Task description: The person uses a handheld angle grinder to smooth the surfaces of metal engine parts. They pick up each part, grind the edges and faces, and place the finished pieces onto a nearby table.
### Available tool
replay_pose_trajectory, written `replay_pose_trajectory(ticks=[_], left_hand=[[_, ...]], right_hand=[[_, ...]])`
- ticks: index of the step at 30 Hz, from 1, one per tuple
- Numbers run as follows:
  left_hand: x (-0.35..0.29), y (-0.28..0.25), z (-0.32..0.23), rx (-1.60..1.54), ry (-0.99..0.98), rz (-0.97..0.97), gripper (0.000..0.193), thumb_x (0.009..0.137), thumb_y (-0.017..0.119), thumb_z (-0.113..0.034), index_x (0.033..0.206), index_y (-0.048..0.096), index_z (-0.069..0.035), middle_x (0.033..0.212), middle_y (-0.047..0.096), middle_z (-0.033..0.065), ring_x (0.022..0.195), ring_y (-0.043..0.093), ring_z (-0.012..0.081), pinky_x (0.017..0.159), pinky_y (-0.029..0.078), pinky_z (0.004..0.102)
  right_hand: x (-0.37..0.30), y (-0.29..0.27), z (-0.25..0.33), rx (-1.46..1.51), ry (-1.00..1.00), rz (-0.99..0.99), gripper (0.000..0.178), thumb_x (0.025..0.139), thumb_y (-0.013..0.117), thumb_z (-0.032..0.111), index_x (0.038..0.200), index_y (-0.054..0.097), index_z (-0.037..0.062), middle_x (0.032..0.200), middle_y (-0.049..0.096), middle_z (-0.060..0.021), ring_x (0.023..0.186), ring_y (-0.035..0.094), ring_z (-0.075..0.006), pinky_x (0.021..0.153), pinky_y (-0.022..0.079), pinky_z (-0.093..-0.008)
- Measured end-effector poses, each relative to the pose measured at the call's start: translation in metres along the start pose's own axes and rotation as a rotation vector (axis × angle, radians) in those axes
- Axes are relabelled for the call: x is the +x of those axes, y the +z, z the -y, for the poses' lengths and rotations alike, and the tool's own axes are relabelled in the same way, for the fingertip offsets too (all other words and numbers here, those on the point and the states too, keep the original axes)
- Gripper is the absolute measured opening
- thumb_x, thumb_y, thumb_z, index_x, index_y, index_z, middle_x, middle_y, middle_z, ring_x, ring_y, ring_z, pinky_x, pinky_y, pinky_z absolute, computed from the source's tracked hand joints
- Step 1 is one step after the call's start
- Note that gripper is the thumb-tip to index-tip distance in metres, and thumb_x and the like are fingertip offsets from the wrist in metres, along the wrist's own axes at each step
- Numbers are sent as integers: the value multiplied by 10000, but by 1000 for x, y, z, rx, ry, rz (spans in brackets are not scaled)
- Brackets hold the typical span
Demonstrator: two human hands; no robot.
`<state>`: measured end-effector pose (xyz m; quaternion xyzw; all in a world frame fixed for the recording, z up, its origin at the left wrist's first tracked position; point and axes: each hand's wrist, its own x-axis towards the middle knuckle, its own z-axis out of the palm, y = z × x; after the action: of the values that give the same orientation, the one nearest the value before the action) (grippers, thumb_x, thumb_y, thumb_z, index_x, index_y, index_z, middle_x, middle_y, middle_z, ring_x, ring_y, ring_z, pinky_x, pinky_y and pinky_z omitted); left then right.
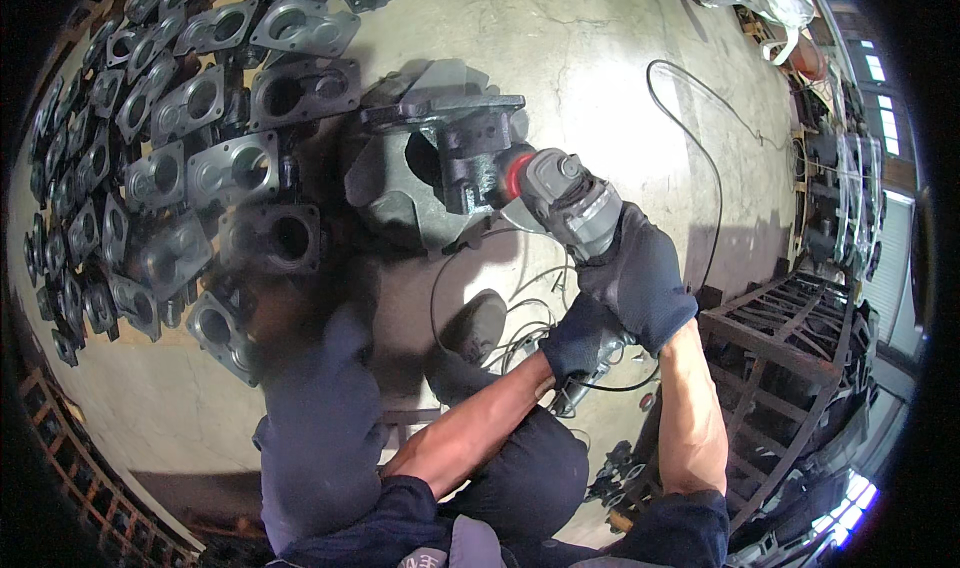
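A grey angle grinder [565,200] with a red guard meets the right side of a dark metal casting [450,133]. The casting rests on a rounded grey stand [395,190]. My right hand [640,278], in a dark glove, grips the grinder's body just behind its head. My left hand [578,343], also gloved, holds the grinder's rear handle lower down. Both forearms are bare.
Several similar flanged castings [190,158] cover the concrete floor at the left. The grinder's black cable [712,168] loops over the floor at the right. A rusty metal rack [780,328] stands at the right. My knee [320,418] and shoe [478,323] are below the stand.
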<state>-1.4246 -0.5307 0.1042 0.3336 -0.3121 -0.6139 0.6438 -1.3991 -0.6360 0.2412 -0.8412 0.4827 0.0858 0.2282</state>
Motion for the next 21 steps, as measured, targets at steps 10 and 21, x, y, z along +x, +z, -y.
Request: replay_pose_trajectory(ticks=[10, 21], left_hand=[[3, -1, 4, 129, 1, 75, 341, 863, 695, -34, 1191, 604, -20, 1125, 657, 96, 1064, 588, 198, 951, 472, 362], [10, 5, -8, -64, -85, 71, 453, 855, 740, -84, 1272, 587, 4, 1251, 631, 121, 1178, 558, 199, 1043, 422, 353]], right_hand=[[2, 0, -4, -53, 80, 14, 466, 689, 736, 220, 1053, 573, -20, 871, 692, -253, 863, 688, -435, 748, 558, -436], [3, -17, 7, -220, 125, 69, 479, 691, 757, 257, 1049, 567, 3, 872, 699, -237, 845, 692, -421, 752, 563, -445]])
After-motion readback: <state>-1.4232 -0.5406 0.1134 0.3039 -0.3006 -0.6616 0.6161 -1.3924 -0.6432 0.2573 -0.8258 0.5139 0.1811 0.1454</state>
